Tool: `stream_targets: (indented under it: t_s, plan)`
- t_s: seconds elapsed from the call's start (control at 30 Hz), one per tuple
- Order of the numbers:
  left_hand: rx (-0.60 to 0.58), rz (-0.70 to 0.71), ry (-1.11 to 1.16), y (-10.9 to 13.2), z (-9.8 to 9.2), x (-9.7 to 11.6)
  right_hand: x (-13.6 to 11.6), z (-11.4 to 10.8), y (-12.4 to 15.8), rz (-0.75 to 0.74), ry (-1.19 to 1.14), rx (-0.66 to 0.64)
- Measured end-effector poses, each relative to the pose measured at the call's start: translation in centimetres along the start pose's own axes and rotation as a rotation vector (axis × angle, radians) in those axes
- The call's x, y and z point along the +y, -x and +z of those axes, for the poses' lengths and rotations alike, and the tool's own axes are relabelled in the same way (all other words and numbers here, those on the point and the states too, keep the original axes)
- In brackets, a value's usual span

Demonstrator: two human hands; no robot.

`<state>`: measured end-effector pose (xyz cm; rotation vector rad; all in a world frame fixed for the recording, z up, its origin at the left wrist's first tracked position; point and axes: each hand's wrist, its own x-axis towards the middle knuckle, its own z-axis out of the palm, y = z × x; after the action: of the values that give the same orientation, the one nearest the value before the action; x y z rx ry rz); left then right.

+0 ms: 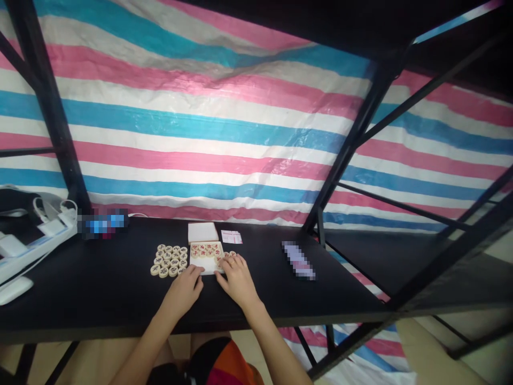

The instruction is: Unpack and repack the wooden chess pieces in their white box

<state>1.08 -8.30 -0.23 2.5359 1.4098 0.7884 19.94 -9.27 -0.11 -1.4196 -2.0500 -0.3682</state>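
Observation:
A shallow white box (208, 266) sits on the black table, with rows of round xiangqi pieces (205, 250) bearing red characters along its far side. At the box's near left corner, my left hand (185, 290) has its fingers bent onto the edge. My right hand (239, 282) curls over the right side of the box, its fingertips on xiangqi pieces; a few more with red marks lie just beyond its fingers. The hand partly covers the pieces beneath it. Left of the box stand several xiangqi pieces (170, 260) with dark characters, grouped in rows.
Behind the box lies its white lid (202, 233), beside a small pink-and-white card (231, 237). A blurred phone (298, 260) is to the right. White power strips with plugs (44, 232) occupy the left end. Black metal posts (352, 133) frame the table (100, 289) before a striped sheet (200, 123).

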Motion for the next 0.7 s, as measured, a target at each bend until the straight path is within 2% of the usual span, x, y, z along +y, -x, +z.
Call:
stream_targets:
  t_s: [0.3,0.53,0.7]
  plan:
    - [0.008,0.01,-0.008,-0.07,0.32,-0.2,0.04,0.47,0.18,0.024,0.066,0.049]
    - [0.015,-0.004,0.011,0.02,0.3,-0.15,-0.32,-0.14,0.01,-0.176,-0.085,-0.035]
    - [0.033,0.012,-0.003,-0.06,0.23,-0.15,-0.29,0.2,0.03,-0.05,-0.045,-0.004]
